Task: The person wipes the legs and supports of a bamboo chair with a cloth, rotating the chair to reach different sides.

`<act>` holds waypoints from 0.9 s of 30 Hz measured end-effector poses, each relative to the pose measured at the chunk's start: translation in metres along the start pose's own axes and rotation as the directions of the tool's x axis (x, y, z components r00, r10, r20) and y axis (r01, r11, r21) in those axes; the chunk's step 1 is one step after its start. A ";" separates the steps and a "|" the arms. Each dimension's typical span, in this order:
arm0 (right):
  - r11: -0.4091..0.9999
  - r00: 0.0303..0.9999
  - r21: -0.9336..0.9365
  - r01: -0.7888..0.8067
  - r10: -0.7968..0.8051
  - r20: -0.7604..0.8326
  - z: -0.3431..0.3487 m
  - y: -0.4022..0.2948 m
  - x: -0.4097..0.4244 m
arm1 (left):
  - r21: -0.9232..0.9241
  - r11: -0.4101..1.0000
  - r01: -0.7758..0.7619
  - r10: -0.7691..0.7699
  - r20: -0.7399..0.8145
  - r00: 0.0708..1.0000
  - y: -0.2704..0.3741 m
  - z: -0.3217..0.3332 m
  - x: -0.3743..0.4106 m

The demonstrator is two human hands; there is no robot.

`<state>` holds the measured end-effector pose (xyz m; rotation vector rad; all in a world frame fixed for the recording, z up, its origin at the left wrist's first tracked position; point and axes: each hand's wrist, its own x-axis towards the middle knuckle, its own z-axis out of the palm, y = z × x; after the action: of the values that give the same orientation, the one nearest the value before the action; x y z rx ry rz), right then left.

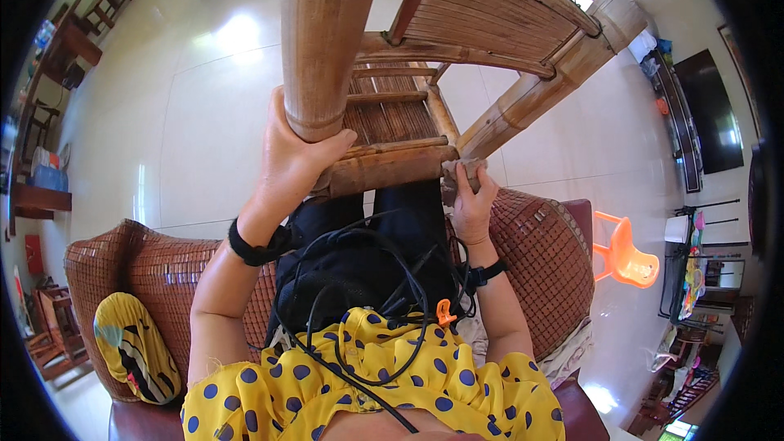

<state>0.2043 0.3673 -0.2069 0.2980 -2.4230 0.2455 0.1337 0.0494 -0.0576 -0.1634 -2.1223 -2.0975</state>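
A bamboo chair (392, 171) lies tipped across my knees, its thick poles pointing away from me and its slatted panel (484, 12) at the upper right. My left hand (294, 153) is wrapped around the thick bamboo pole (324, 43) at its lower end, thumb over the near side. In my right hand (473, 199) is a crumpled greyish-brown cloth (450, 180), pressed at the corner where the crossbar meets the right pole. Black cable (422, 294) loops over my lap, with an orange clip (445, 312) beside it.
I sit on a sofa covered by a brown tile mat (171, 275). A yellow patterned cushion (135, 349) lies at the left. An orange plastic child's chair (631, 254) stands on the tiled floor at the right. Wooden furniture (43, 196) lines the left side; a television (707, 110) is at the right.
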 end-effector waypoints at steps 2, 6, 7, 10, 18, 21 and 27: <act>0.998 0.999 0.049 -0.043 0.043 0.000 0.006 0.002 -0.006 | 0.009 1.000 0.005 -0.005 -0.002 1.000 0.001 0.005 -0.002; 0.985 0.992 0.123 -0.125 0.122 0.032 0.004 -0.007 0.008 | -0.012 1.000 -0.005 0.005 -0.005 1.000 0.000 0.012 -0.007; 0.982 0.999 0.190 -0.009 -0.001 0.054 0.000 -0.015 0.021 | -0.051 0.999 -0.001 0.001 -0.006 1.000 0.002 0.015 -0.009; 0.916 0.972 0.362 0.174 -0.219 0.088 -0.006 -0.043 0.052 | -0.137 0.991 -0.001 0.001 -0.001 1.000 0.008 0.022 -0.012; 0.865 0.994 0.494 -0.087 0.040 0.104 -0.010 -0.019 0.043 | -0.058 0.998 -0.003 0.001 -0.034 0.999 0.001 0.019 -0.011; 0.748 0.849 0.423 -0.512 0.514 0.120 -0.005 -0.005 0.010 | -0.006 1.000 -0.018 0.017 -0.039 0.999 -0.001 0.019 -0.010; 0.439 0.531 0.345 -0.829 0.812 0.243 0.017 0.018 -0.003 | -0.007 1.000 0.021 -0.021 -0.019 1.000 0.003 0.018 -0.009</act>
<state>0.1917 0.3803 -0.2233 -0.7791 -2.3255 1.2342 0.1423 0.0678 -0.0563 -0.1221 -2.1148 -2.1094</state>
